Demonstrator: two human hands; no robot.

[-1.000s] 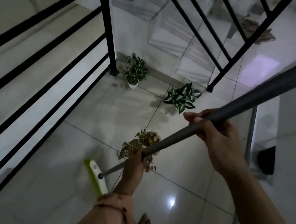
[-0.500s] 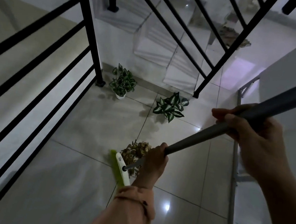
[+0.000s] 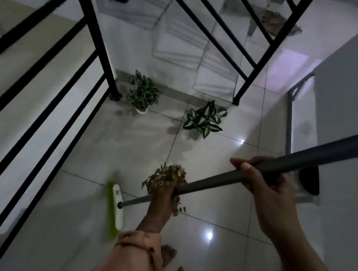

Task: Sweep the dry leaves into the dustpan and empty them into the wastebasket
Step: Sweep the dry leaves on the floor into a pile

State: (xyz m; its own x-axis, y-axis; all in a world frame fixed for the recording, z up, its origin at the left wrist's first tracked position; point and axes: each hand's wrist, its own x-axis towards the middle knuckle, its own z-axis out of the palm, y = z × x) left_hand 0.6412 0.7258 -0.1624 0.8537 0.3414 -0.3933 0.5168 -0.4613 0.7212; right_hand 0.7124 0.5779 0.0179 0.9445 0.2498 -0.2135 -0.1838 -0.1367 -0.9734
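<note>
I have both hands, left (image 3: 165,198) low and right (image 3: 265,180) high, wrapped round the broom (image 3: 213,182), for leverage beside the leaves (image 3: 167,176).

Both hands (image 3: 273,193) grip broom (image 3: 116,206) beside dry leaves (image 3: 168,177).

Broom bristles (image 3: 110,210) motion-blurred, broom handle (image 3: 306,161) cut off at right edge

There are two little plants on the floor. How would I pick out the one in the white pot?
Find the black railing post that meets the floor tiles on the left. The plant in the white pot stands just beside its foot, with small round striped leaves; the other plant has larger pointed leaves.
</note>
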